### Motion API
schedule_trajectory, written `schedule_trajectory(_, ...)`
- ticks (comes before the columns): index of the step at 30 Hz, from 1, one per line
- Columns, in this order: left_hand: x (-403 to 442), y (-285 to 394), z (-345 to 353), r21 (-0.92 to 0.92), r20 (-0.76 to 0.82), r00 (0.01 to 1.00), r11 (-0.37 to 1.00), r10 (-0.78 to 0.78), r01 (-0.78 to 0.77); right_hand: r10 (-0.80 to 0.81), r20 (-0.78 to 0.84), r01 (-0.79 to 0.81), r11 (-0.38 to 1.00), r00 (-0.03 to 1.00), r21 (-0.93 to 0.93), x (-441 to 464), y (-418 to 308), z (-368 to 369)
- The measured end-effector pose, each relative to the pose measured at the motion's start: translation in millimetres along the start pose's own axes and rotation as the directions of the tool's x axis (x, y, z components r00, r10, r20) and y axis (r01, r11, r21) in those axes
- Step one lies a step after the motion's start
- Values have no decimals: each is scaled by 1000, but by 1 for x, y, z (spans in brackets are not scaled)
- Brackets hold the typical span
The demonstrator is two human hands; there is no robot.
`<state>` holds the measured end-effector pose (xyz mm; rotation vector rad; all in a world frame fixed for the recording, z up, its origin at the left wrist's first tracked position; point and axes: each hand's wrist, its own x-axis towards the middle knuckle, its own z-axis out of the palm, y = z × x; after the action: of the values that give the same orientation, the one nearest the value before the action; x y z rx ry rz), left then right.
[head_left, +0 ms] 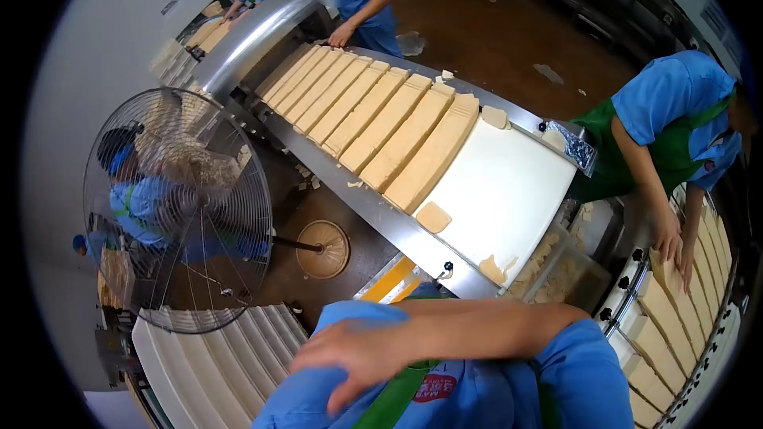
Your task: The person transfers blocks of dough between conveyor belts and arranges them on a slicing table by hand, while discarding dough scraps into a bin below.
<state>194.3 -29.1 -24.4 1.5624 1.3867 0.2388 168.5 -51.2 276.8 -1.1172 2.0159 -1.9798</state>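
My right forearm crosses my body. My right hand (354, 353) lies over the blue sleeve (302, 397) on my left side, thumb apart from the other fingers and slightly blurred, with nothing visible in it. My left hand is hidden. Ahead of my arms is a conveyor with a white belt (509, 187). Long pale-yellow slabs (385, 127), which look like dough, lie side by side across its far part. A loose pale piece (433, 218) rests on the belt's near edge, and torn scraps (493, 268) lie at its near end.
To the left stand a wire-guarded fan (179, 210) and ridged white trays (214, 357). A clear bin (568, 270) with scraps is at the belt's end. At right, a co-worker (675, 119) touches slabs on another conveyor (675, 310). Other people work farther back.
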Motion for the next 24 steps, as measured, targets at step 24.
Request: schedule_trajectory(24,-59,-96,-174,-428,-671,472,818,-572,383,395,-913,-981,-109,106,-161,-221,270,-406)
